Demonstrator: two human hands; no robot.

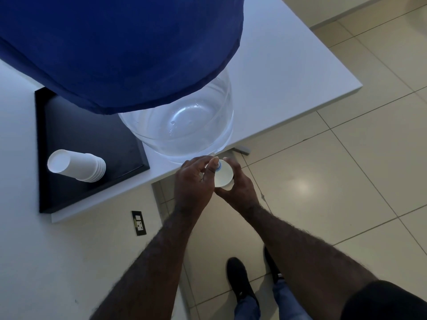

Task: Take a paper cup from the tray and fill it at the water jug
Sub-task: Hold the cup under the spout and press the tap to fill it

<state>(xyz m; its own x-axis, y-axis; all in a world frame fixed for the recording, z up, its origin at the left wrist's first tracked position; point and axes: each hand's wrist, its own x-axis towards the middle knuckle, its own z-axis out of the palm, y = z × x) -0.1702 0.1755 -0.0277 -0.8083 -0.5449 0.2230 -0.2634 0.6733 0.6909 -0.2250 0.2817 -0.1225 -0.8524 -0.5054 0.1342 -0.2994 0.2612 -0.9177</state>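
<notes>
- Your right hand point(238, 188) wraps its grip around a white paper cup point(223, 175) just below the counter's point(288, 84) front edge, at the centre of the frame — fingers curled round the wall, the cup clamped.
- The cup stands upright, its long axis pointing at the camera and its round mouth facing up; the wall and base are hidden beneath the rim and your fingers.
- Your left hand point(193, 181) sits just left of the cup, thumb and fingers pinched on the small tap point(218, 166) with a blue ring, right over the cup's far rim.
- Whether water is flowing, or how full the cup is, you cannot tell — the inside reads plain white.
- The clear water jug point(182, 132) stands on the counter directly above your hands; a blue cloth cover point(120, 49) hides most of it and runs out of the top of the frame.
- At left, a black tray point(92, 185) holds a stack of paper cups point(77, 166) lying on its side, its bottom end toward the lower left.
</notes>
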